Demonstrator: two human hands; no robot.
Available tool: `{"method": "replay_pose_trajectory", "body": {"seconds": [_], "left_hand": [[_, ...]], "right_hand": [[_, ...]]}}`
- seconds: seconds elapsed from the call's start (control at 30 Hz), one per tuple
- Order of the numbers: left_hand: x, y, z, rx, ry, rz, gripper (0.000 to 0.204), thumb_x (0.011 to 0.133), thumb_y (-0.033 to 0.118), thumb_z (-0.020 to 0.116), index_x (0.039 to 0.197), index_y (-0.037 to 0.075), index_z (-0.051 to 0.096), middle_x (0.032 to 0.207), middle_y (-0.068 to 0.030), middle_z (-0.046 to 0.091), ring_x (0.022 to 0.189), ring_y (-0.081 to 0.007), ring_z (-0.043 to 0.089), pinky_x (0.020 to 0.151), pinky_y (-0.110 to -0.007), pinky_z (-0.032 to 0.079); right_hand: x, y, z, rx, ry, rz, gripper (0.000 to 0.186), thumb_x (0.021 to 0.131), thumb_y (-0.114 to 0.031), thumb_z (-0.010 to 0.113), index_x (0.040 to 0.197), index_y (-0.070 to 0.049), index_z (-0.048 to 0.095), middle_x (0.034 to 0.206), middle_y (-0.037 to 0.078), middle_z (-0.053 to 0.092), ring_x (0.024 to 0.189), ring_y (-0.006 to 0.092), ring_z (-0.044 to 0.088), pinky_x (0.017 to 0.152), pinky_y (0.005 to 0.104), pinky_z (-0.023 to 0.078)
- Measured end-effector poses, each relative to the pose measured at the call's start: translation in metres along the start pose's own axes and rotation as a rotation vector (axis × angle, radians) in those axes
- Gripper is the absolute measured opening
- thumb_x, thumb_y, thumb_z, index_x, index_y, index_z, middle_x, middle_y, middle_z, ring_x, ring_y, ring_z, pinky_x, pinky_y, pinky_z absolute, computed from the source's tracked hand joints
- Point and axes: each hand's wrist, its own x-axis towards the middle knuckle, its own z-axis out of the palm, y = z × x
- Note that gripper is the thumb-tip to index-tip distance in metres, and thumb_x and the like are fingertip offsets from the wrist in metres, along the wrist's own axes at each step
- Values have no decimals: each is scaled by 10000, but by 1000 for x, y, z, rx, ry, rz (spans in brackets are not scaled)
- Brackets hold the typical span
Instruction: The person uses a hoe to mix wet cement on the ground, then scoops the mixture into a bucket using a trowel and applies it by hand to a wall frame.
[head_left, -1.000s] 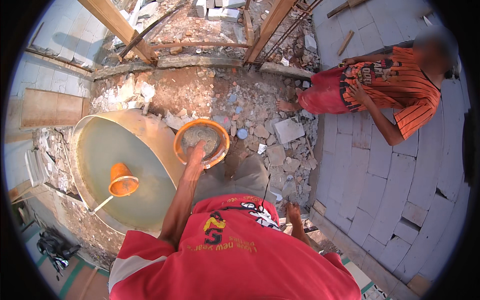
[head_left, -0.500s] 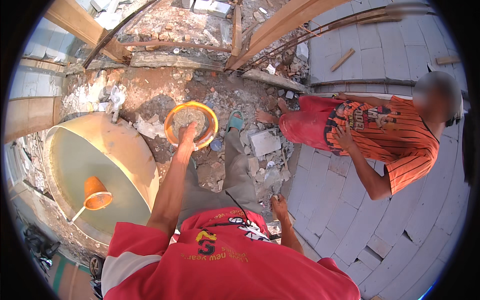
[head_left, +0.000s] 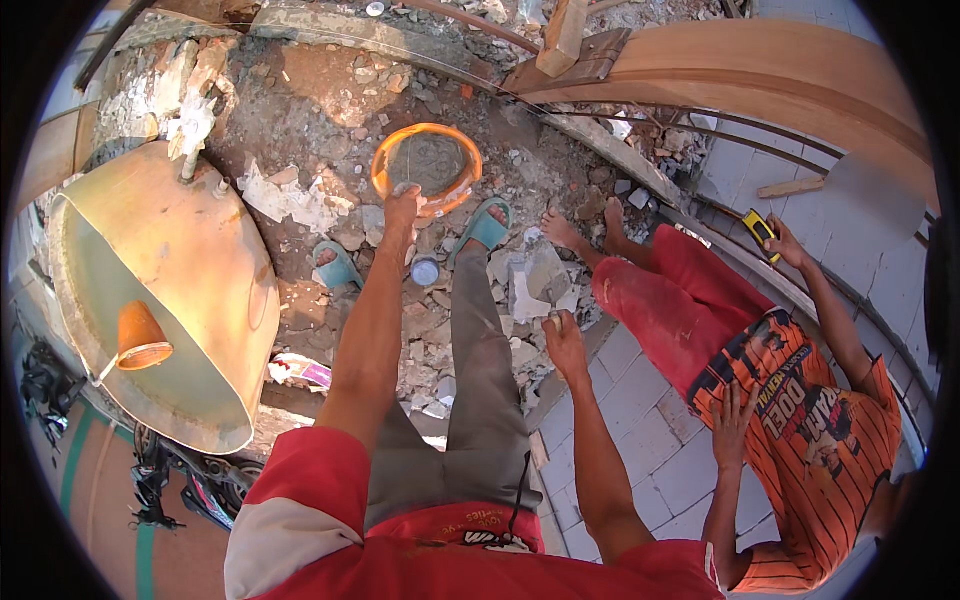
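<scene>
An orange bucket [head_left: 472, 160] with grey wet mortar [head_left: 428, 165] inside stands on the rubble ahead of me. My left hand [head_left: 402, 207] is closed on its near rim. My right hand [head_left: 567, 346] is wrapped round the handle of a trowel [head_left: 548, 277], whose grey blade points forward above the broken pieces beside my right foot. Between my feet and close to the bucket lies a small round bluish lid or tin [head_left: 425, 271].
A large yellowish water tank [head_left: 215, 260] lies open at left, an orange dipper [head_left: 140, 335] in its water. At right, a co-worker holds a yellow tape measure [head_left: 760, 235]. A wooden beam [head_left: 720, 65] crosses the far right. Rubble covers the ground; a motorcycle [head_left: 200, 478] stands lower left.
My left hand has gone from over the mortar to the bucket's near rim. My right arm has reached forward, bringing the trowel into plain view. The co-worker's tape measure now shows.
</scene>
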Motion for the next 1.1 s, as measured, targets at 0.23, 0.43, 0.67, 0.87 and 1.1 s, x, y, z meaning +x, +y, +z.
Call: {"method": "replay_pose_trajectory", "body": {"seconds": [0.23,0.43,0.67,0.87,1.1], "left_hand": [[38,7,-18,253,14,75,246,824,154,622,997,-21,615,869,-114,635,769,-188,666,649,-306,533],[110,-14,-77,704,75,-53,689,737,245,678,1270,-131,454,1165,-284,589,1079,-350,594,929,-417,447],[111,-47,-66,804,94,426,696,806,191,656,1369,-69,341,1217,-271,556,1113,-376,568,941,-386,437],[81,-75,-48,827,-11,605,736,789,104,637,1418,-34,280,1328,-278,468,1213,-400,492,981,-396,423],[86,-49,-31,690,-58,708,378,729,-33,574,1085,5,454,917,-239,554,887,-439,548,783,-462,445]], "right_hand": [[119,-72,38,-436,-62,-136,395,871,-305,532,1111,8,518,960,293,635,918,461,611,800,529,476],[173,-127,79,-657,-64,-332,379,856,-277,544,1123,-8,540,928,254,654,859,428,646,767,499,514],[236,-164,83,-1008,68,-546,292,853,-212,545,1038,5,611,867,192,677,777,368,680,684,447,547],[302,-135,88,-1126,49,-655,270,905,-177,445,1024,-21,631,868,141,684,798,311,679,690,403,542],[333,-93,149,-1011,-172,-651,301,936,-230,412,1062,-53,620,946,134,677,929,339,645,803,423,511]]}}
